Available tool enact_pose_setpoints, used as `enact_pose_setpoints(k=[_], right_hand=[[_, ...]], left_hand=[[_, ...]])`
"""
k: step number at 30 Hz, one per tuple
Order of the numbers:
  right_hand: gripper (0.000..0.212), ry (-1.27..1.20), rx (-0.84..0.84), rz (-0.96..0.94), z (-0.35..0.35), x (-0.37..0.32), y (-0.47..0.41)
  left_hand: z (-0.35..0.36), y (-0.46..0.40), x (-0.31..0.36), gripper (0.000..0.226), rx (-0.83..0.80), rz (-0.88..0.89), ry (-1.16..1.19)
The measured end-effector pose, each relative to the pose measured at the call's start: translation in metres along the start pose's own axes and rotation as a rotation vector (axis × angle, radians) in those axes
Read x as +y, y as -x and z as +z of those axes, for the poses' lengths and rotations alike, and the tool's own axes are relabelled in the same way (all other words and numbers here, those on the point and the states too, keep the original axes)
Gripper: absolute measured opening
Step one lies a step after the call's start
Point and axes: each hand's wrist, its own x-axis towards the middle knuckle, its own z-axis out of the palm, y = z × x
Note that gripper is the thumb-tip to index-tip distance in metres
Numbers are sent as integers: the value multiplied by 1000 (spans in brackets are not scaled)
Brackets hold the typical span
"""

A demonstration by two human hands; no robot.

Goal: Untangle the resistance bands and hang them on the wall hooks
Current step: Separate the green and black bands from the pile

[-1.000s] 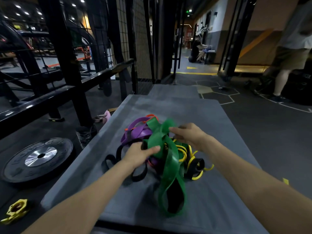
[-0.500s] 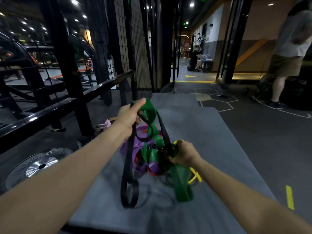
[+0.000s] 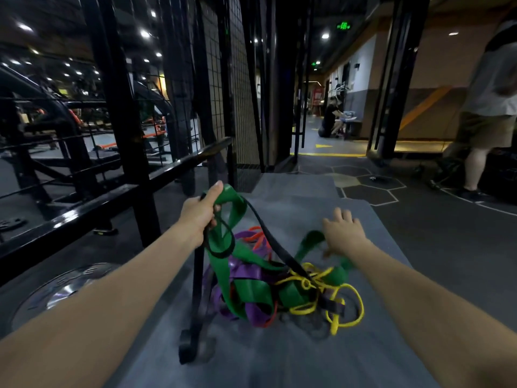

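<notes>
Rails [image 3: 117, 197] of a black rack run along the left of a grey mat [image 3: 279, 359], with a mesh panel [image 3: 240, 107] standing beyond them and a weight plate [image 3: 64, 292] flat on the floor under the left forearm. Far right, a person in shorts [image 3: 486, 119] stands on the dark floor; another crouches down the corridor [image 3: 331, 119].

On the mat lies a tangle of bands: green [image 3: 249, 292], purple [image 3: 251, 315], orange [image 3: 256, 238], yellow [image 3: 344, 303] and black [image 3: 195, 303] wound through one another. The heap sits between the two forearms, nearer the right one, below and in front of both hands.

The left hand [image 3: 200, 212] is raised above the heap's left side, fist closed, thumb on top, gripping a loop of the green band together with the black band. From that fist the black band hangs in a long loop whose lower end touches the mat, while another black run slants down into the yellow coils. The green band drops from the fist into the pile.

The right hand [image 3: 342, 232] hovers over the heap's right edge, palm down, fingers spread and holding nothing, just above a raised bend of green. It is blurred, so whether a fingertip touches the band is not clear.
</notes>
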Motion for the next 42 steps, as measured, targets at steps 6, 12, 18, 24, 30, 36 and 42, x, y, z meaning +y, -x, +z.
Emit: enact_pose_setpoints(k=[6,12,18,24,30,36,42], right_hand=[[42,-355,-146,-235,41,-42,17],[24,-561,-198,-206,60,-47,26],[34,-792,80,-50,-20,5,22],[37,-775,297,-77,-81,24,34],[40,-871,364,-82,-112,31,48],[36,-1086,496,-101,-149,37,52],[32,-1112,444,-141,-168,25,50]], left_hand=[[9,-10,-10,40,-6,-39,13],[-6,-12,-11,44,-43,-4,-137],[-29,-9,3,69,-4,87,-487],[-27,-1,29,77,49,120,-599],[-26,21,59,28,-92,66,-224],[-20,37,95,23,-127,79,133],[-2,45,107,20,-251,188,75]])
